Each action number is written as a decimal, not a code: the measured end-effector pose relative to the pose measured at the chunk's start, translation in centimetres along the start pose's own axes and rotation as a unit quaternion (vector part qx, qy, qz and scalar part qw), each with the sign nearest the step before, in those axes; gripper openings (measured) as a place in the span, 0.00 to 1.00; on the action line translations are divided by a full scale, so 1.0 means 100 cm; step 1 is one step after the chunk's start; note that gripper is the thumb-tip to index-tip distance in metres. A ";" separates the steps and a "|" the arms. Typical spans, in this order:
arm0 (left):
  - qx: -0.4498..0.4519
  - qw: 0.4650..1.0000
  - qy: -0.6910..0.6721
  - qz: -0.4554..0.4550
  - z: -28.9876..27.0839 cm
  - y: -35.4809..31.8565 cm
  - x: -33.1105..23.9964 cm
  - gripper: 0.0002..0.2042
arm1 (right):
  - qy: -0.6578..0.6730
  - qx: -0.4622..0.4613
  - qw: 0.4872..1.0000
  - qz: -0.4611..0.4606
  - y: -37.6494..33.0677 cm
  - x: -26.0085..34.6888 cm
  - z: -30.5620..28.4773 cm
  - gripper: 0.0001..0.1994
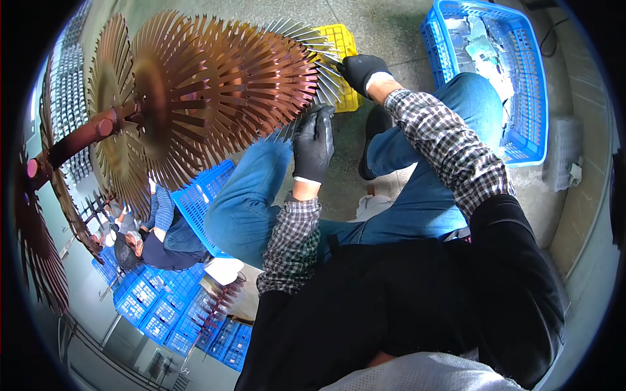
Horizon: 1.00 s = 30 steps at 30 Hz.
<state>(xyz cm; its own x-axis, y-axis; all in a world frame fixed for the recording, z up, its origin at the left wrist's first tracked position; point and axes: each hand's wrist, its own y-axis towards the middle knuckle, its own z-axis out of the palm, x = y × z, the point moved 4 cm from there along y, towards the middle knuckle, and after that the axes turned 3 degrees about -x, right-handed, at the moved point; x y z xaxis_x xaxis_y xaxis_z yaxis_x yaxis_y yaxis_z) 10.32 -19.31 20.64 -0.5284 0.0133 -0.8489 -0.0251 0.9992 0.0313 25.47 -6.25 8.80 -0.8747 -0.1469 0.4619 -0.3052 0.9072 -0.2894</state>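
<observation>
A large rack of copper-coloured metal discs [215, 85], each fringed with narrow radiating fingers, reaches across the upper left on a reddish shaft [85, 140]. Thin silver strips [329, 85] fan out at its nearest end. My right hand [363, 73], in a black glove, is closed beside the tips of these strips; what lies between its fingertips is too small to make out. Lower down, my left hand [313, 146], also black-gloved, is against the lower edge of the fan with its fingers drawn together. Whatever they hold is hidden.
A yellow crate [345, 40] stands on the floor behind the strips. At right is a blue basket [536, 98] with flat, shiny pieces inside. Another blue basket [186, 202] is by my left knee. Further left, a person [166, 244] sits near several stacked blue crates [163, 306].
</observation>
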 end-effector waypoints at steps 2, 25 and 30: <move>0.001 1.000 0.004 0.005 0.001 0.001 -0.003 0.09 | -0.002 -0.002 1.000 -0.001 0.001 -0.002 0.002 0.17; -0.007 0.994 0.088 0.064 0.006 0.003 -0.007 0.08 | 0.043 0.027 0.998 -0.037 0.011 -0.013 0.007 0.21; 0.004 0.995 0.085 0.046 0.007 0.002 -0.006 0.08 | 0.051 0.020 0.998 -0.043 0.007 -0.010 0.005 0.21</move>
<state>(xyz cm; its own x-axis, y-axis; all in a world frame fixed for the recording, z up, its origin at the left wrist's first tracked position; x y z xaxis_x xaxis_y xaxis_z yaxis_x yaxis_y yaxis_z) 11.25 -19.06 20.77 -0.6635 0.0993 -0.7415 0.0367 0.9943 0.1002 25.98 -5.64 7.73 -0.8025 -0.1806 0.5686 -0.3941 0.8761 -0.2779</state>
